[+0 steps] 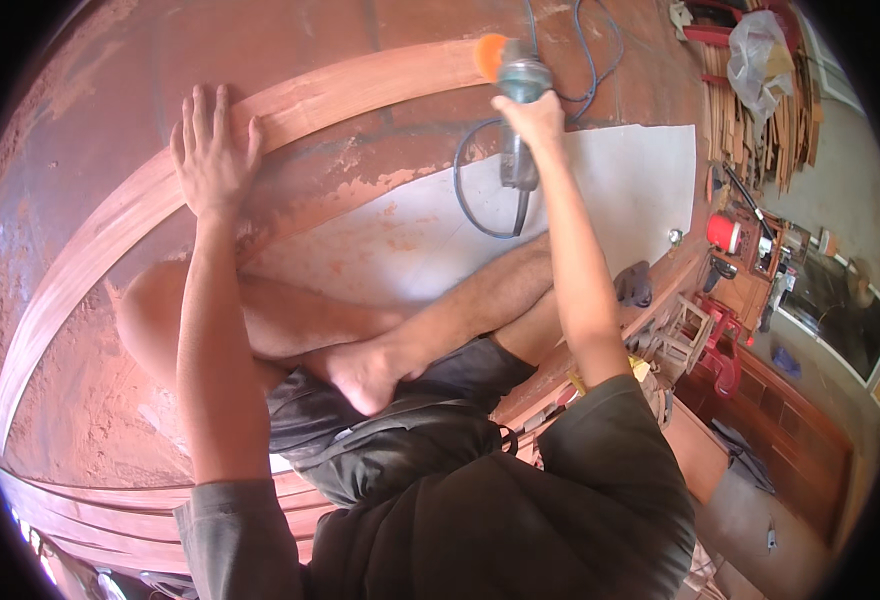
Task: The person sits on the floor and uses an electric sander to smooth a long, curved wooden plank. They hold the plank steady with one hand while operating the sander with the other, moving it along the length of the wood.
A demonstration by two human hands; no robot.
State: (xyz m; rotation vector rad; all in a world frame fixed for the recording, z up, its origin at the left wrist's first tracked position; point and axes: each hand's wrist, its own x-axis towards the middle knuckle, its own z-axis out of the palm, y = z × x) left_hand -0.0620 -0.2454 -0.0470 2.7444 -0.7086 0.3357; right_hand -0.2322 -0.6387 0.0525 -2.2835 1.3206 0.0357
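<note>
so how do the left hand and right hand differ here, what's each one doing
The left hand lies flat, fingers spread, pressing on the curved wooden strip; the right hand is closed in a fist around the grey power sander with its orange disc. The left hand holds nothing; the right hand grips a corded tool. The left arm bends at the elbow; the right reaches further out. Both work along the same strip.

Long curved reddish plank [290, 110] under grey grinder [518, 110].

Your left hand [212, 150] has open dusty board to its left and far side. Near it, your crossed legs [360, 335] block the way. The grinder's cable [480, 190] loops across the pale sheet [620, 190] beside your right hand [528, 120].
</note>
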